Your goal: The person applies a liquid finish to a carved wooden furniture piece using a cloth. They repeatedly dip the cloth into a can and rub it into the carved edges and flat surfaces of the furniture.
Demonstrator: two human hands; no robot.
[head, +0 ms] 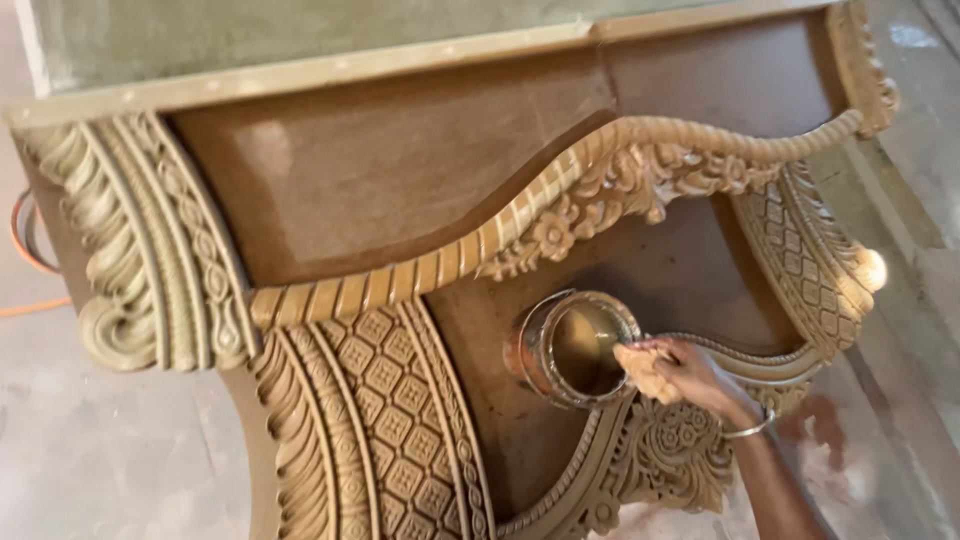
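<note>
Brown carved panel [400, 170] fills my view, ornate trim all round. Against its lower middle sits an open tin [572, 347] of yellowish liquid, mouth facing me. My right hand [672, 372] is at the tin's rim, fingers bunched tight round a cloth wad [640, 368] coated in the stuff. I'd dip lightly and press out the excess on the rim so nothing runs into the carving. Left hand isn't showing.

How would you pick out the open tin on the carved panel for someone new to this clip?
Start at the large brown carved wooden panel. Below its rope-like moulding, on the flat dark centre, sits a round open metal tin. It alone is shiny and smooth, with the right hand at its rim.
</note>
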